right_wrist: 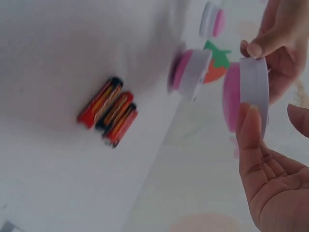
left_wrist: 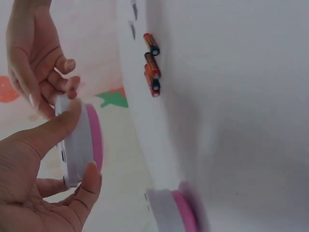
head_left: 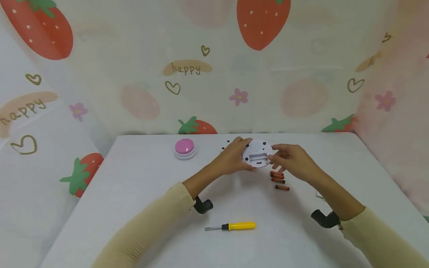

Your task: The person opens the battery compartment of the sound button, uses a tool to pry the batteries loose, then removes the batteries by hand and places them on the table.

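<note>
My left hand (head_left: 231,158) grips a round white push button (head_left: 257,145) with a pink top, raised above the table. Its underside faces me and shows speaker holes, dark feet and an uncovered battery compartment. In the left wrist view, thumb and fingers of that hand span the button's white side (left_wrist: 77,145). At the opposite edge is my right hand (head_left: 293,160), a fingertip touching the white side in the right wrist view while the thumb (right_wrist: 299,120) stands apart. Several red and black AAA-size batteries (head_left: 278,180) lie on the table below the right hand.
An upright pink push button (head_left: 184,146) stands at the back of the white table. Another lies face down (right_wrist: 195,72), mostly hidden behind my left hand in the head view. A yellow-handled screwdriver (head_left: 241,226) lies near the front. A small pale-edged item (head_left: 319,194) shows beside my right forearm.
</note>
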The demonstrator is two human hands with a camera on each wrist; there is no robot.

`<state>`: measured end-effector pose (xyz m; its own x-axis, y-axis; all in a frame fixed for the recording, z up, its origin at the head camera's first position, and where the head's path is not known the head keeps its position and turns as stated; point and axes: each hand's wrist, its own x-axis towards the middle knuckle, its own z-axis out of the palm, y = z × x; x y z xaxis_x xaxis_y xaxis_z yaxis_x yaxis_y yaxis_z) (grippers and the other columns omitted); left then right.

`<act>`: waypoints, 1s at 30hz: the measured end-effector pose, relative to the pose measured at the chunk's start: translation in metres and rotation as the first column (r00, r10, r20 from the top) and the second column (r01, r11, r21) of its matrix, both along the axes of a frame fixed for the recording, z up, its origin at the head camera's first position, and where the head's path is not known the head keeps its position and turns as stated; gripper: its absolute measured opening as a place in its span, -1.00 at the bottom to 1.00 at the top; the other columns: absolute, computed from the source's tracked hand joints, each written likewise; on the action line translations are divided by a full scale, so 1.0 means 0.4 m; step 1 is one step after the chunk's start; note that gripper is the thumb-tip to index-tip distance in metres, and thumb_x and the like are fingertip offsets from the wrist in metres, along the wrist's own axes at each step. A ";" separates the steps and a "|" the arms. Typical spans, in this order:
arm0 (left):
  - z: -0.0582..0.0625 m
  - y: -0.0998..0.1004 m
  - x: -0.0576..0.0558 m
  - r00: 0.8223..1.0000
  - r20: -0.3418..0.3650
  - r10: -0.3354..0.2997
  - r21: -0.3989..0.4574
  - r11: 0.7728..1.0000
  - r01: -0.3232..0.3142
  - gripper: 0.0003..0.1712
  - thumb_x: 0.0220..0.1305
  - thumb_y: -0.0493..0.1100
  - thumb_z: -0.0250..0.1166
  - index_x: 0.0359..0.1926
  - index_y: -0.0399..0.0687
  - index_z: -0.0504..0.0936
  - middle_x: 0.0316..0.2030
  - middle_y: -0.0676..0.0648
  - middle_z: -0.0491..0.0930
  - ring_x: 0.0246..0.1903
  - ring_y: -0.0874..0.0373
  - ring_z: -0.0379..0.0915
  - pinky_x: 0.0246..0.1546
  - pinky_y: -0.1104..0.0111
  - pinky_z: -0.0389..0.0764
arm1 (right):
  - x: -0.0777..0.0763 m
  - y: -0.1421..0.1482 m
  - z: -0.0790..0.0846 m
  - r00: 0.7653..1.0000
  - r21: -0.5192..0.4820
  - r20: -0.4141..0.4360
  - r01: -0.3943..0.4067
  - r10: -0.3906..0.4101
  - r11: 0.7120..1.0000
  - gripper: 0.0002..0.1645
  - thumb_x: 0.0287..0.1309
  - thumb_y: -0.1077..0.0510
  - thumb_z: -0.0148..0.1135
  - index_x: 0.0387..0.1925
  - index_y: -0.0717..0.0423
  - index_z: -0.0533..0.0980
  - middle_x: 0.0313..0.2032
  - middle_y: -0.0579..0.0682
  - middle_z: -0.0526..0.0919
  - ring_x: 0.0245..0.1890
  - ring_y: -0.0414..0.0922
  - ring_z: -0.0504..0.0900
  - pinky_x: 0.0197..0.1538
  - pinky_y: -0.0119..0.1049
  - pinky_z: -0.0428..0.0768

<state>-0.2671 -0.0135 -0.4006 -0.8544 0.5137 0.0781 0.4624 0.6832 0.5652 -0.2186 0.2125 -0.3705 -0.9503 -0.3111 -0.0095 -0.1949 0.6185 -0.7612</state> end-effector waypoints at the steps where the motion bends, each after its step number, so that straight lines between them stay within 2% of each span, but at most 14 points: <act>1: 0.003 0.013 -0.008 1.000 0.001 0.000 -0.013 1.000 0.000 0.18 -0.04 0.04 0.66 0.54 -0.09 0.23 0.22 -0.15 0.41 0.00 0.10 0.39 0.00 0.37 0.56 | -0.007 0.009 -0.001 1.000 -0.007 0.010 0.007 -0.007 1.000 -0.31 0.41 0.07 0.24 0.37 0.44 0.32 -0.20 0.16 0.75 -0.29 0.02 0.75 -0.21 -0.22 0.74; 4: 0.006 0.051 -0.038 1.000 0.014 -0.003 -0.045 0.999 0.003 0.18 -0.02 0.01 0.66 0.54 -0.08 0.22 0.25 -0.16 0.41 0.01 0.10 0.38 0.02 0.36 0.54 | -0.031 0.034 -0.010 0.999 -0.022 0.031 0.035 -0.034 0.999 -0.33 0.43 0.09 0.21 0.37 0.44 0.30 -0.19 0.21 0.74 -0.33 -0.05 0.74 -0.22 -0.26 0.75; 7: 0.003 0.087 -0.068 0.999 0.038 -0.002 -0.063 0.998 0.005 0.17 0.01 -0.03 0.65 0.55 -0.08 0.20 0.29 -0.17 0.39 0.07 0.09 0.38 0.13 0.33 0.50 | -0.055 0.056 -0.020 0.998 -0.028 0.042 0.057 -0.056 0.998 -0.33 0.45 0.10 0.19 0.37 0.46 0.30 -0.17 0.25 0.74 -0.34 -0.07 0.73 -0.24 -0.30 0.74; 14: -0.033 0.160 -0.119 0.998 0.054 -0.030 -0.124 0.992 0.036 0.13 0.10 -0.13 0.59 0.56 -0.21 0.13 0.40 -0.21 0.35 0.29 0.03 0.36 0.38 0.30 0.34 | -0.106 0.095 -0.049 0.989 -0.021 0.106 0.106 -0.103 0.994 -0.34 0.46 0.10 0.17 0.35 0.52 0.29 -0.12 0.37 0.70 -0.31 0.06 0.74 -0.24 -0.24 0.76; 16: -0.042 0.176 -0.127 0.998 0.059 -0.031 -0.142 0.989 0.039 0.13 0.12 -0.15 0.58 0.56 -0.23 0.10 0.41 -0.22 0.34 0.33 0.01 0.34 0.41 0.31 0.30 | -0.120 0.103 -0.057 0.986 -0.018 0.124 0.111 -0.108 0.994 -0.35 0.46 0.11 0.17 0.33 0.53 0.30 -0.13 0.38 0.70 -0.31 0.08 0.73 -0.24 -0.23 0.76; 21: -0.060 0.204 -0.139 0.997 0.081 -0.007 -0.156 0.988 0.020 0.12 0.16 -0.23 0.53 0.58 -0.22 0.04 0.40 -0.25 0.34 0.29 0.00 0.38 0.38 0.30 0.35 | -0.145 0.112 -0.070 0.980 -0.005 0.163 0.116 -0.114 0.993 -0.35 0.46 0.11 0.16 0.33 0.53 0.30 -0.15 0.37 0.70 -0.27 0.13 0.73 -0.24 -0.25 0.75; 25: -0.075 0.216 -0.142 0.997 0.080 -0.004 -0.167 0.986 0.018 0.11 0.18 -0.25 0.51 0.59 -0.22 0.01 0.39 -0.30 0.35 0.25 -0.02 0.41 0.32 0.29 0.41 | -0.157 0.112 -0.081 0.972 0.017 0.203 0.117 -0.118 0.993 -0.34 0.47 0.10 0.13 0.34 0.54 0.28 -0.17 0.34 0.70 -0.27 0.09 0.72 -0.22 -0.27 0.74; 30: -0.083 0.222 -0.139 0.996 0.091 0.005 -0.203 0.979 0.013 0.12 0.18 -0.23 0.52 0.58 -0.25 0.01 0.42 -0.31 0.31 0.35 -0.06 0.33 0.39 0.25 0.35 | -0.162 0.111 -0.096 0.965 0.029 0.234 0.114 -0.117 0.993 -0.34 0.48 0.10 0.13 0.33 0.55 0.29 -0.20 0.32 0.70 -0.32 -0.01 0.70 -0.21 -0.26 0.74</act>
<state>-0.3226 0.0754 -0.4338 -0.8511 0.5142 -0.1061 0.4183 0.7862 0.4549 -0.2836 0.2569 -0.4089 -0.9504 -0.1973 -0.2405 0.0616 0.6385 -0.7672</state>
